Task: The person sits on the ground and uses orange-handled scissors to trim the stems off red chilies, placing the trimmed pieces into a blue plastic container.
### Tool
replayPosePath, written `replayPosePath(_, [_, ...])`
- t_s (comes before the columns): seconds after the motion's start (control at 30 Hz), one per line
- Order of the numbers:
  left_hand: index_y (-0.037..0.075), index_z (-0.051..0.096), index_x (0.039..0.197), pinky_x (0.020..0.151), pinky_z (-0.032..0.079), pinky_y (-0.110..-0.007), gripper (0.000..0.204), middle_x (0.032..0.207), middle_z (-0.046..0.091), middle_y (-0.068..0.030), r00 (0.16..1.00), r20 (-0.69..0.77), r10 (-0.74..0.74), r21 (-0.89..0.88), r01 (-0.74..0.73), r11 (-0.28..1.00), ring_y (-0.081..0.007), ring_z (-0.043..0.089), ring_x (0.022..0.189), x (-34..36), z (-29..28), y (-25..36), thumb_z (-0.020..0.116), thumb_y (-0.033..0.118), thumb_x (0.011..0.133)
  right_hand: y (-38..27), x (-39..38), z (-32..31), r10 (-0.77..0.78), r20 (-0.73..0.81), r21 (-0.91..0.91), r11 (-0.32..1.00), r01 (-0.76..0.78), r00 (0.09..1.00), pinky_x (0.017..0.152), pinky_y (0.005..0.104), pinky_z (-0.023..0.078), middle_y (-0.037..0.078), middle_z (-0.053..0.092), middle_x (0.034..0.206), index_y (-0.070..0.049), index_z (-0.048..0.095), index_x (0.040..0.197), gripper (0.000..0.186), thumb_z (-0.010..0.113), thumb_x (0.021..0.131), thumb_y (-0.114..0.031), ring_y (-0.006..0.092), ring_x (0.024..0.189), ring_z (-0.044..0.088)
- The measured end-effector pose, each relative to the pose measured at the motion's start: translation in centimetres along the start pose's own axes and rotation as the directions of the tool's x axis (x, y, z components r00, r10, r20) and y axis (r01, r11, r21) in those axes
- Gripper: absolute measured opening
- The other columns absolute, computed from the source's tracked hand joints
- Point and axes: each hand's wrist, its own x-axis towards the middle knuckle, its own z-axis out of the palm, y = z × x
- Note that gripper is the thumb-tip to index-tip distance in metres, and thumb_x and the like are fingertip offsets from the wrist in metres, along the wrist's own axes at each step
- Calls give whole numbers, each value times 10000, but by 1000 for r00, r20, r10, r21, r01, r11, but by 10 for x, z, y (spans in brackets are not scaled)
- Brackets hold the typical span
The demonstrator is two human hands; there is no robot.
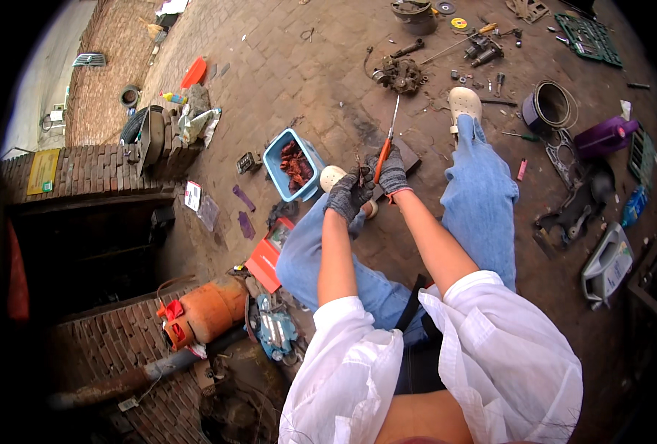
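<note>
Both my hands wear grey knitted gloves and meet in front of me, between my knees. My right hand [391,174] is closed around the orange handle of a long screwdriver [384,152], whose thin metal shaft points away from me. Beside it, my left hand [349,196] has its fingers curled together; a thin brownish bit sticks up from them, too small to name. Just left of my hands stands a light blue plastic tub [275,164] with reddish-brown, copper-like pieces [296,166] inside. A dark flat block [410,157] lies behind my right hand, partly covered by it.
A greasy metal part [401,75] lies ahead. To the right are a metal can [546,107], a purple jug [602,138], a grey jug [607,263] and a green socket set [588,38]. An open red case [265,259], an orange gas cylinder [210,311] and a dark pit [92,248] are left.
</note>
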Motion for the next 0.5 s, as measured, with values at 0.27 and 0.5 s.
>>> replayPosePath(0.27, [21, 545, 752, 540, 412, -252, 100, 679, 550, -38, 890, -248, 382, 490, -225, 842, -124, 511, 603, -8, -13, 3, 570, 114, 725, -38, -27, -9, 132, 217, 338, 919, -201, 967, 535, 268, 410, 65, 484, 694, -35, 418, 873, 308, 637, 668, -108, 154, 602, 466])
replayPosePath(0.5, [6, 589, 832, 548, 413, -236, 196, 712, 574, -47, 839, -123, 531, 582, -373, 723, -116, 518, 604, 1, 31, 4, 582, 176, 734, -29, 6, -37, 133, -37, 54, 990, -131, 990, 626, 339, 428, 110, 516, 726, -33, 432, 889, 386, 642, 674, -275, 246, 652, 515])
